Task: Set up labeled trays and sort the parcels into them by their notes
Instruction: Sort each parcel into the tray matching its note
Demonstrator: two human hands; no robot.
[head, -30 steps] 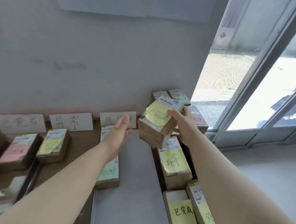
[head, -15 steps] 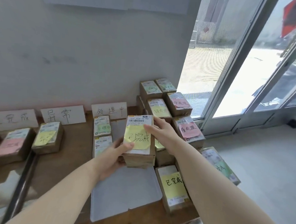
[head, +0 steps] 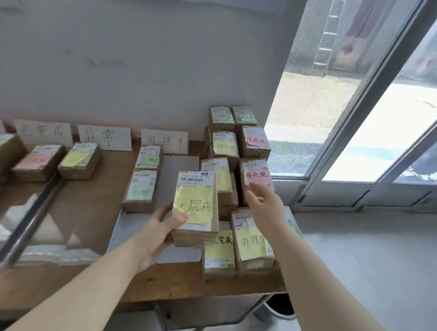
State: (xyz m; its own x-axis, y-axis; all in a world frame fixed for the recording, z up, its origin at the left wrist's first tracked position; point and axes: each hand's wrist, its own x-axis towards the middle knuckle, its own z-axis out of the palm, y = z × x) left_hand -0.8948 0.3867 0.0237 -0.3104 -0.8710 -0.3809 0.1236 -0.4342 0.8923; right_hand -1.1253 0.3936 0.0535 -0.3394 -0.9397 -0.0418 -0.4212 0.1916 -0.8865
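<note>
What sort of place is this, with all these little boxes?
Probably a small parcel-sorting or pickup point: brown parcels bearing shipping labels and sticky notes crowd a wooden table, handwritten cards lean against the wall behind them, and a glass door looks onto paved ground outside.

the left hand point(head: 158, 228) gripped a yellow-noted parcel point(head: 196, 207) above the white tray point(head: 115, 233); the right hand point(head: 266, 205) reached open toward the parcel stack point(head: 236, 146).

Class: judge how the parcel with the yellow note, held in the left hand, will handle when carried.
Probably stiff: the parcel keeps square cardboard edges. Likely light, since the left hand alone holds it up. The yellow note has a wavy lower edge and may peel off.
</note>
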